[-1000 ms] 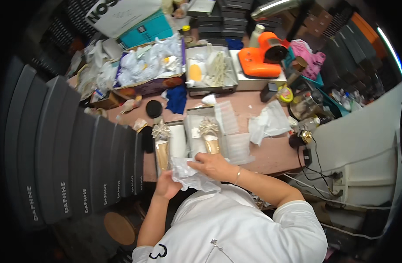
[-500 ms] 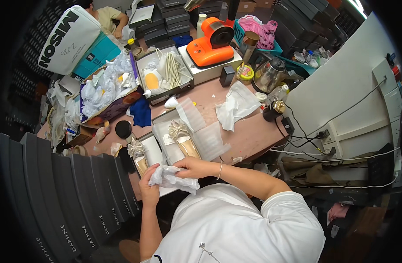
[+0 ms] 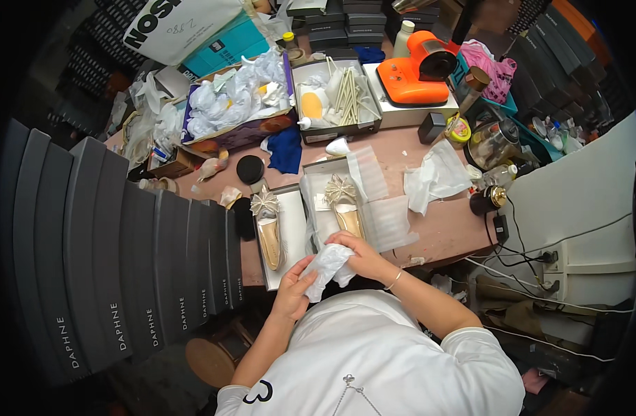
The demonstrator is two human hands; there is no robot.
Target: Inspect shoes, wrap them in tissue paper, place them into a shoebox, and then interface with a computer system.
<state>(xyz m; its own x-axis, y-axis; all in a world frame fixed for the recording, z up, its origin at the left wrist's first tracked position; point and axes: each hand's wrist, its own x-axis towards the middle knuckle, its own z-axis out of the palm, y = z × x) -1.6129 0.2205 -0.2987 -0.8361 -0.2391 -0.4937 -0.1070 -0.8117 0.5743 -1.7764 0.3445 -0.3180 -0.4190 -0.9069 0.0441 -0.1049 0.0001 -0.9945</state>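
Observation:
Crumpled white tissue paper (image 3: 328,266) is held between both hands, close to my body at the table's front edge. My left hand (image 3: 292,290) pinches its left side. The fingers of my right hand (image 3: 361,256) close on its upper right part. Just beyond my hands, a gold flat shoe with a bow (image 3: 270,243) lies in the white half of an open shoe box (image 3: 295,220). Its mate, another bow-topped shoe (image 3: 345,212), rests to the right on the paper-lined half, its near end partly behind my right hand. Translucent foam sheets (image 3: 391,223) spread beside it.
Tall stacks of dark shoe boxes (image 3: 103,256) stand at the left. Behind lie a carton of crumpled paper (image 3: 238,93), a tray of sticks (image 3: 340,97) and an orange machine (image 3: 418,73). At the right are a glass pot (image 3: 493,144), a black gold-topped container (image 3: 489,200) and cables (image 3: 526,256).
The whole view has shifted, so the table sits further right. My hands have drawn back from over the left shoe, which now shows fully. The tissue paper is bunched differently between them.

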